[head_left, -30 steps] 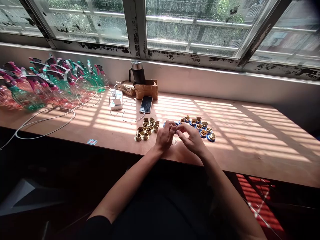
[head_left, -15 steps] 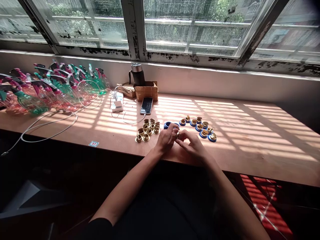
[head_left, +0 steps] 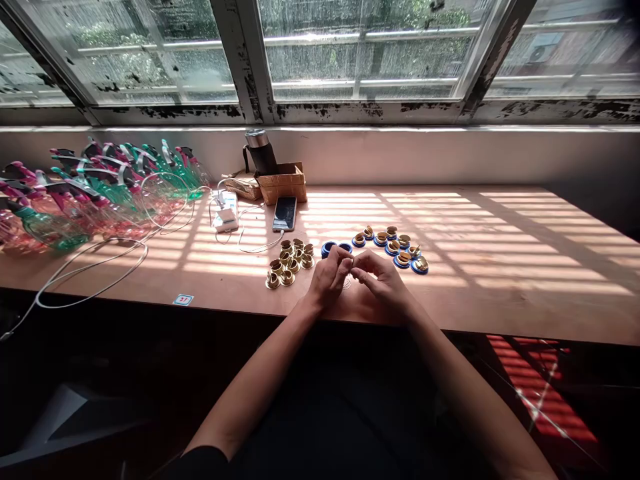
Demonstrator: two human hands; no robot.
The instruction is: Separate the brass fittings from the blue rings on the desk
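My left hand (head_left: 327,279) and my right hand (head_left: 381,279) meet above the table's front edge, fingertips pinched together. Between them is a small brass-coloured fitting, mostly hidden by the fingers. Just behind the hands lie blue rings (head_left: 328,249), partly covered by my left hand. Thin pale rings (head_left: 347,284) rest on the table below the fingertips. To the left stands a group of brass-coloured round fittings (head_left: 287,277) with flaps tilted up. On the right, several similar fittings seated in blue rings (head_left: 419,265) are spread in loose rows.
A phone (head_left: 285,214) on a charging cable lies behind the brass group. Beyond it are a cardboard box (head_left: 283,185), a dark flask (head_left: 262,157) and a white power strip (head_left: 225,215). Clear pink and green spray bottles (head_left: 55,223) crowd the left end. A numbered label (head_left: 183,300) marks the front edge.
The head view has shifted and levelled slightly. Both hands stay together, with the fingers a little rearranged, and less of the brass piece shows between them.
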